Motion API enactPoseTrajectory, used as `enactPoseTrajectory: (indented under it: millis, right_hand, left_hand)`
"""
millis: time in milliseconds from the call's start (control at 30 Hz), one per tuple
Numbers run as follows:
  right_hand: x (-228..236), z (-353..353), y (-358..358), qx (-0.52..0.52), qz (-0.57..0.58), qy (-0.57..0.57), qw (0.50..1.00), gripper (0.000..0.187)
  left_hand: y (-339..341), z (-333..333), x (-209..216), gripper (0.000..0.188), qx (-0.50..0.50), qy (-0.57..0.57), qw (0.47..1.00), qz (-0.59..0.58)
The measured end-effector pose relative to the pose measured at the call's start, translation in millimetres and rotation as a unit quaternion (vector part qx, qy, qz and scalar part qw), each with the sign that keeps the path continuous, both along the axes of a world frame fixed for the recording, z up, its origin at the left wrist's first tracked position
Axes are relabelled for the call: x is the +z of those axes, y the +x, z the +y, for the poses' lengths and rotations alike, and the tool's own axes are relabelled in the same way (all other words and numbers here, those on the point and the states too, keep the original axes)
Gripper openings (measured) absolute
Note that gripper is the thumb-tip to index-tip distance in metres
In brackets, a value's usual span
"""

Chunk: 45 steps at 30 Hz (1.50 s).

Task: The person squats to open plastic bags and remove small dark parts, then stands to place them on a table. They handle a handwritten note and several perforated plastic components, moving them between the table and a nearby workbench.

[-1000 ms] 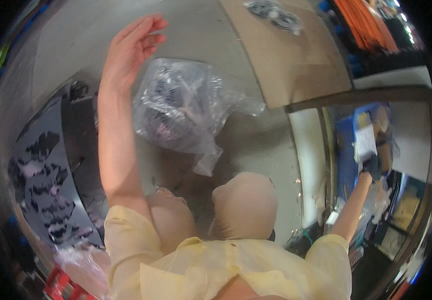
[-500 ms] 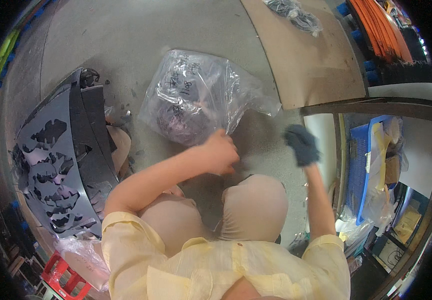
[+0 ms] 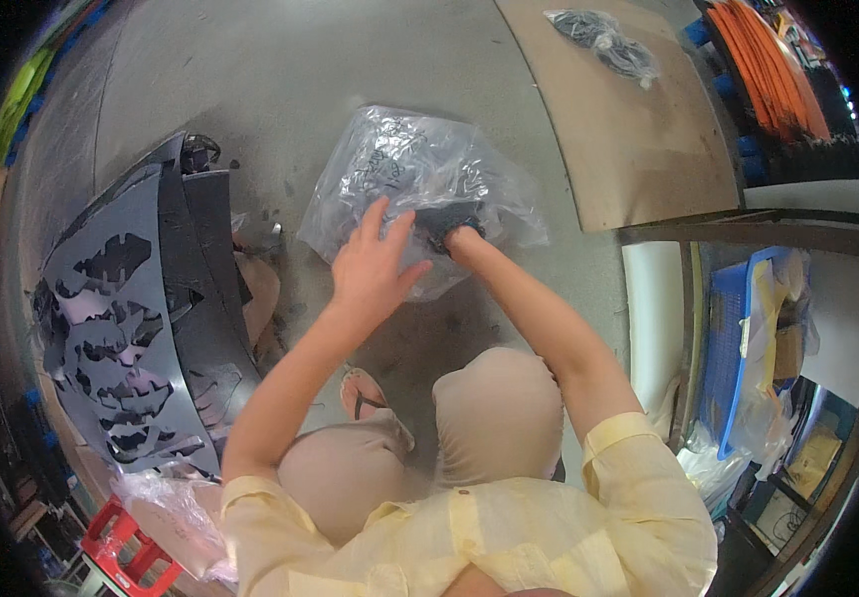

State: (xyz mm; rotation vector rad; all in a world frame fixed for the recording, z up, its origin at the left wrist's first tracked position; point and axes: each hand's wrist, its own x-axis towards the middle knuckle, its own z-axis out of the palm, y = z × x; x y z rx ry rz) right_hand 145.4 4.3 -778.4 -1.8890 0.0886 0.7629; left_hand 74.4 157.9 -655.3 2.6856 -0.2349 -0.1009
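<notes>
Bag [image 3: 429,144], clear plastic, lies on floor [image 3: 260,80] just left of near-left corner of board [image 3: 638,139]. Left hand [image 3: 370,267]: fingers spread over bag's near side. Gloved right hand [image 3: 452,221] at bag, finger state can't tell.

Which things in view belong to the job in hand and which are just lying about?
In use:
clear plastic bag with dark writing
left hand, bare, fingers spread over the bag
right hand, dark-gloved, at the bag

Apparently lying about:
grey cut-out sheet
brown board
bagged dark bundle
blue basket

The gloved right hand [image 3: 451,223] touches a bag [image 3: 424,154].
</notes>
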Motion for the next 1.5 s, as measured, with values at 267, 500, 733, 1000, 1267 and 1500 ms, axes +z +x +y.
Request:
enactPoseTrajectory:
  millis: [267, 500, 733, 1000, 1267, 1500]
  right_hand:
    - [37, 5, -7, -0.2, 0.214, 0.257, 0.921, 0.027]
    - [49, -14, -34, -0.272, 0.22, 0.391, 0.851, 0.012]
    - [9, -59, -36, -0.274, 0.329, 0.379, 0.82, 0.005]
    - [42, -73, -52, -0.059, -0.043, 0.36, 0.93, 0.012]
    - [33, -217, -131, -0.232, 0.183, 0.548, 0.783, 0.016]
    - [-7, -285, -206, -0.323, 0.246, 0.106, 0.908, 0.015]
  left_hand:
    - [33, 28, -27, 0.031, 0.095, -0.01, 0.984, 0.151]
    - [35, 17, -20, 0.02, 0.063, -0.293, 0.947, 0.12]
    - [28, 10, -23, 0.013, 0.266, -0.619, 0.713, 0.193]
    - [22, -1, -12, 0.02, 0.156, -0.547, 0.807, 0.162]
    - [20, 0, -8, 0.017, 0.137, -0.54, 0.81, 0.184]
    - [28, -23, -16, 0.014, 0.097, -0.454, 0.837, 0.29]
